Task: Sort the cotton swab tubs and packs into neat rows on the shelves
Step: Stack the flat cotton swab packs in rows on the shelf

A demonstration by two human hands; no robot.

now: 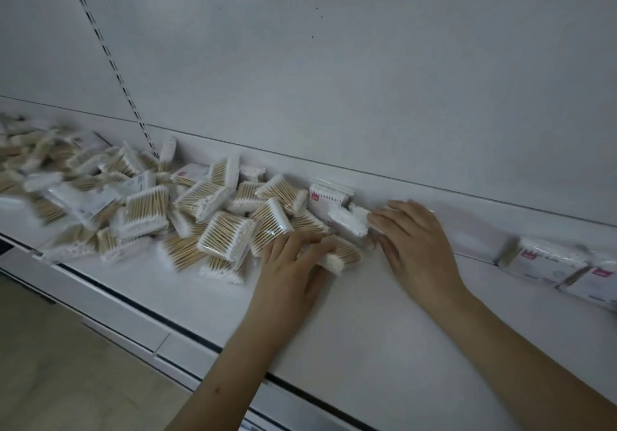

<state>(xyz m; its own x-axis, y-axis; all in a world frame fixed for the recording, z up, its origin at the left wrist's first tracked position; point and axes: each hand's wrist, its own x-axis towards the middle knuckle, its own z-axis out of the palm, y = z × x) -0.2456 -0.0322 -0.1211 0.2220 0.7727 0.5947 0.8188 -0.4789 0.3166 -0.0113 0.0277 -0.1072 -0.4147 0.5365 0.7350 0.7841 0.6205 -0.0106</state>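
label print on the packs is too blurred to read, only small red marks show; a loose heap of cotton swab packs (200,207) sprawls across the white shelf (384,323) from the left edge to mid-frame; two labelled packs (564,267) lie at the right edge; left hand (293,263) grips a pack (337,257) at the heap's edge; right hand (414,243) presses fingers on another pack (349,220) beside the back panel (334,63).

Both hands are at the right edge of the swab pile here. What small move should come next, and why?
Probably lift the pack under the left hand out of the heap and carry it right, toward the packs lined up along the shelf. The heap is jumbled, bare shelf separates it from that row, and the right hand already rests on another pack.
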